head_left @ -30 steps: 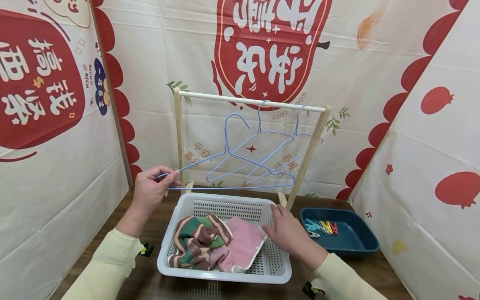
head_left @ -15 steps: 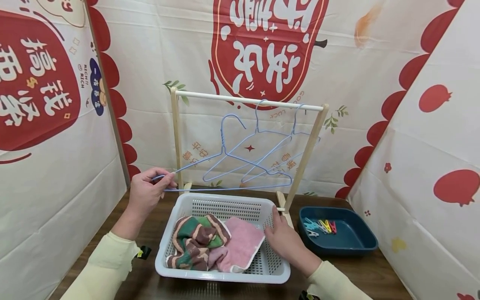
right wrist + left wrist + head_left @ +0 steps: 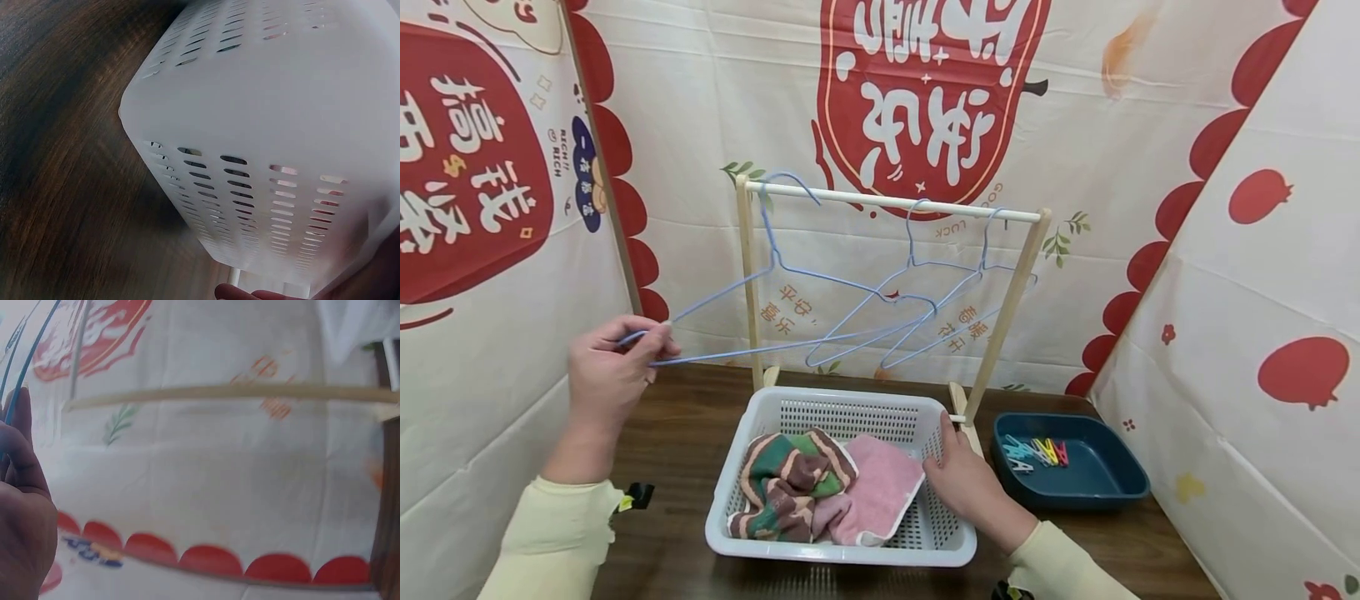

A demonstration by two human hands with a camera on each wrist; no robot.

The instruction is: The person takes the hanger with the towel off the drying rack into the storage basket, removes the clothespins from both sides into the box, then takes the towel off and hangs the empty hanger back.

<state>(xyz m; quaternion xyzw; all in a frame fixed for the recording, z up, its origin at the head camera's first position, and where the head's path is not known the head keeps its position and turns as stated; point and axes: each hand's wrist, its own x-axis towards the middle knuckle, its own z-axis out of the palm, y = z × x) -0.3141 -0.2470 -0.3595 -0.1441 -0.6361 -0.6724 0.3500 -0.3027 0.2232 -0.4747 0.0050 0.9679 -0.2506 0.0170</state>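
My left hand (image 3: 617, 362) pinches the left corner of a blue wire clothes hanger (image 3: 842, 279) and holds it up left of the rack. The hanger's hook overlaps the left end of the white rod (image 3: 880, 200); whether they touch I cannot tell. In the left wrist view, the fingers (image 3: 20, 447) close around the blue wire. My right hand (image 3: 966, 483) grips the right rim of a white perforated basket (image 3: 842, 554), thumb inside and fingers outside. In the basket lie a crumpled brown-and-green patterned towel (image 3: 797, 479) and a pink towel (image 3: 880, 483).
A wooden rack (image 3: 1011, 321) stands behind the basket, with two blue hangers (image 3: 910, 258) hooked toward its right end. To the right, a dark blue tray (image 3: 1108, 467) holds several coloured clothespins (image 3: 1037, 452). Printed cloth walls (image 3: 685, 100) surround the brown table (image 3: 677, 442).
My left hand has moved left with the hanger, whose hook has risen from below the rod to its left end. The right hand stays on the basket rim.
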